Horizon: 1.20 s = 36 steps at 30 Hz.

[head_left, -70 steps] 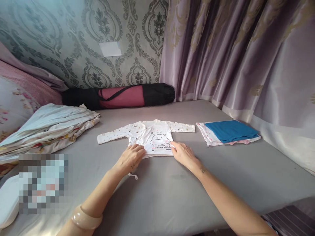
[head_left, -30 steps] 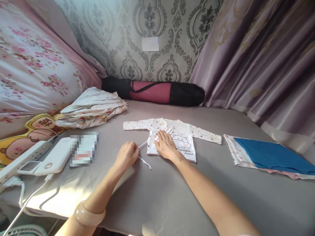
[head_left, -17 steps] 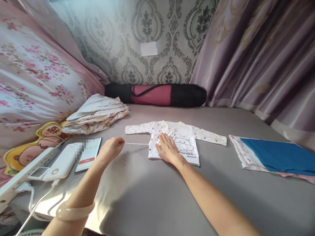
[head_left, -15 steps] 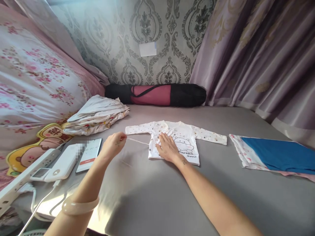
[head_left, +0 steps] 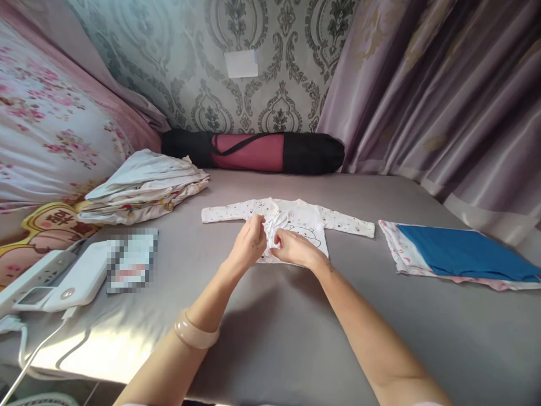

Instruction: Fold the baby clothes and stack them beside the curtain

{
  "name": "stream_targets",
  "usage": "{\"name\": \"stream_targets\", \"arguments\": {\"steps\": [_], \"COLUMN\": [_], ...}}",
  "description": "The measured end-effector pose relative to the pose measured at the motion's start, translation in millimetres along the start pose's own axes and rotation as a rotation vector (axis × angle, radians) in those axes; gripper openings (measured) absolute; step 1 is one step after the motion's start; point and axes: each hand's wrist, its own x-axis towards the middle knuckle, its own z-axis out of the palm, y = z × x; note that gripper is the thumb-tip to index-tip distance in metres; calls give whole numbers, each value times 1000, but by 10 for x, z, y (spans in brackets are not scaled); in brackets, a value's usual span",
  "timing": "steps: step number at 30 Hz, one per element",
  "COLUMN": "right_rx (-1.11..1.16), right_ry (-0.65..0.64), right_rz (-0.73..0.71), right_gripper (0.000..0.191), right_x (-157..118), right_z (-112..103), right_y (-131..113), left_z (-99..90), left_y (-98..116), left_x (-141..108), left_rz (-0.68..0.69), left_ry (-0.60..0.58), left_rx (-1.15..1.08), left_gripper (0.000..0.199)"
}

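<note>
A small white baby shirt (head_left: 315, 213) with a cartoon animal print lies flat, its sleeves spread to both sides. White tie strings (head_left: 278, 219) form loose loops on its front, between my hands. My left hand (head_left: 250, 241) is closed in a pinch over the shirt's left side, at the strings; its fingertips are partly hidden. Close beside it, my right hand (head_left: 295, 247) is bent over the lower front with fingers curled together. What it pinches is too small to make out. Both hands cover part of the print and lower hem.
At the left are a pile of folded cloths (head_left: 146, 189), a blurred phone (head_left: 133, 260), a white power bank (head_left: 82, 276) and a power strip (head_left: 36, 273) with cables. Folded blue and patterned clothes (head_left: 460, 251) lie at the right. A black and red long bag (head_left: 249, 151) rests against the wall.
My left hand has come right from beyond the shirt, where it held a string stretched out. My right hand has gone from lying flat on the shirt to curled fingers. The strings now form loops.
</note>
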Motion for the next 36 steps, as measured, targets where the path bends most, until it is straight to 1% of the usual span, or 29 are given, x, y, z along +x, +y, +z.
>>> {"name": "stream_targets", "arguments": {"steps": [3,5,6,8,11,14,17,21,25,28,30,34,36], "right_rx": [-99,-115,-88,47,359,614,736,752,727,704,689,673,662], "right_ry": [-5,28,37,3,-87,-76,-85,-120,-109,-97,-96,-86,-85], "right_rz": [15,19,26,65,136,134,103,69,52,38,38,46,35], "right_gripper": [18,14,12,8,5,5,6,5,7,6,7,8,8], "right_x": [1,24,42,91,171,214,208,177,177,195,199,178,165], "right_z": [77,88,81,49,-14,-75,-128,-181,-193,-179,-175,-194,-204], "right_y": [-127,-138,-113,-9,199,331,348,316,318,328,323,286,268], "left_z": [129,190,210,230,234,252,300,369,423,456,467,466,469], "left_y": [40,32,19,-10,-25,9,77,198,304,344,355,367,368], "left_x": [-158,-228,-254,-289,-311,-310,-288,-258,-268,-279,-279,-267,-260], "left_rz": [-132,-167,-170,-154,-80,31,97,91,121,143,119,79,76], "left_ry": [-80,-131,-154,-188,-202,-250,-306,-338,-328,-306,-280,-205,-197], "left_rx": [-98,-130,-139,-145,-122,-45,88,257,427,485,452,311,252], "left_gripper": [14,13,14,16,14,11,14,17,19,23,25,25,24]}}
